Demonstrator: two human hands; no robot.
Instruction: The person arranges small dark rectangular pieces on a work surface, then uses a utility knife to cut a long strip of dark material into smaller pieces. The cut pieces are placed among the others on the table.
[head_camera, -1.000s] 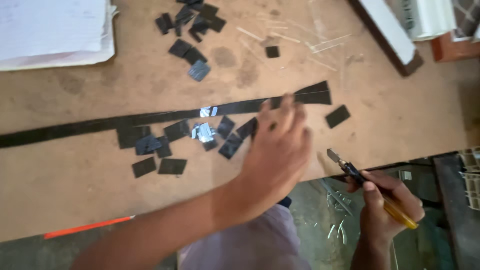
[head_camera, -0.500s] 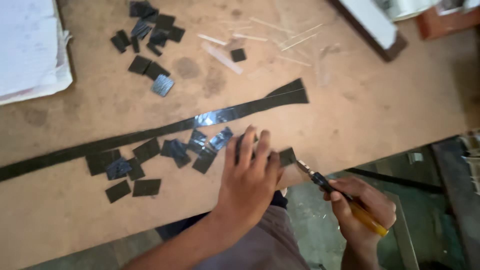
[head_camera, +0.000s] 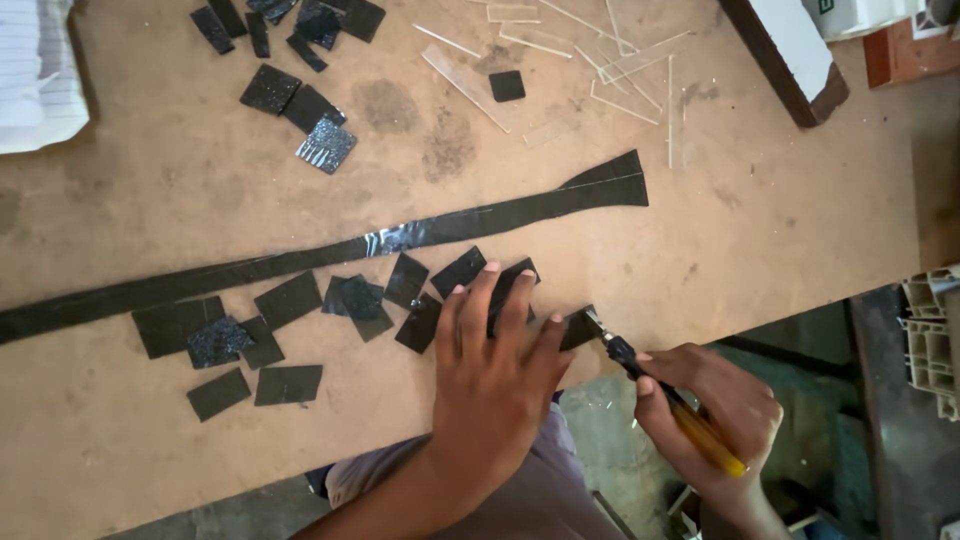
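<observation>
Left hand (head_camera: 495, 375) now pressed flat on black pieces (head_camera: 510, 290); right hand (head_camera: 720, 420) grips cutter (head_camera: 660, 390).

A long thin strip of dark glass (head_camera: 330, 255) lies across the wooden board table (head_camera: 800, 230). Small square pieces of dark glass (head_camera: 290, 335) lie just in front of it. More square pieces (head_camera: 300, 60) lie behind it, far back. Thin clear slivers of glass (head_camera: 600, 60) lie to their right. The left hand (head_camera: 495, 375) rests on the pieces at the front edge. The right hand (head_camera: 720, 420) is beside it, off the table.
</observation>
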